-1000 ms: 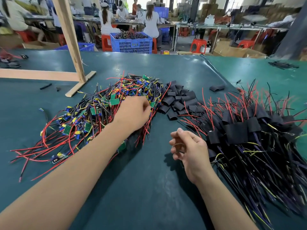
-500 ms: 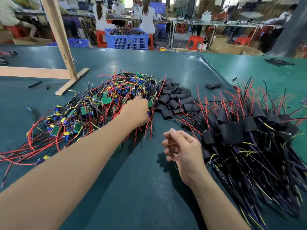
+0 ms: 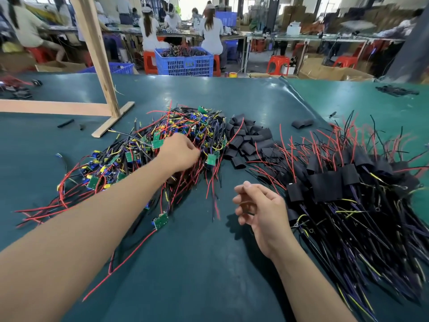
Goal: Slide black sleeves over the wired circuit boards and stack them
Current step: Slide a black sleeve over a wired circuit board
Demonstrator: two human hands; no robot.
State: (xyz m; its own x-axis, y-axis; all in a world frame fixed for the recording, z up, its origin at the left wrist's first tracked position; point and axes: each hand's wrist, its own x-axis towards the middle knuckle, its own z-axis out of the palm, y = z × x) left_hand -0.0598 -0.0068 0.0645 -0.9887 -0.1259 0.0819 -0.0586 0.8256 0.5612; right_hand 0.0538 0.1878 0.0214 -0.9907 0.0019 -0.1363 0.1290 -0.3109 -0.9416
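The left hand point(image 3: 180, 153) is curled into the tangled pile of bare boards point(image 3: 148, 156), apparently pinching wires (exactly which cannot be told). 1 board should be drawn out slowly so neighbours are not dragged. The right hand point(image 3: 260, 211) hangs loosely curled, holding nothing. Loose sleeves point(image 3: 249, 141) lie just beyond; the sleeved stack point(image 3: 343, 182) fills the right. Open mat point(image 3: 204, 263) is left between the forearms.

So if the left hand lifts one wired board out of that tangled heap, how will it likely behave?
Probably snaggy: the left hand reaches into the heap of bare boards, whose red, black and yellow leads cross everywhere, so neighbours may drag along. The leads look thin and floppy and would likely dangle. Each green board looks small, so likely light.
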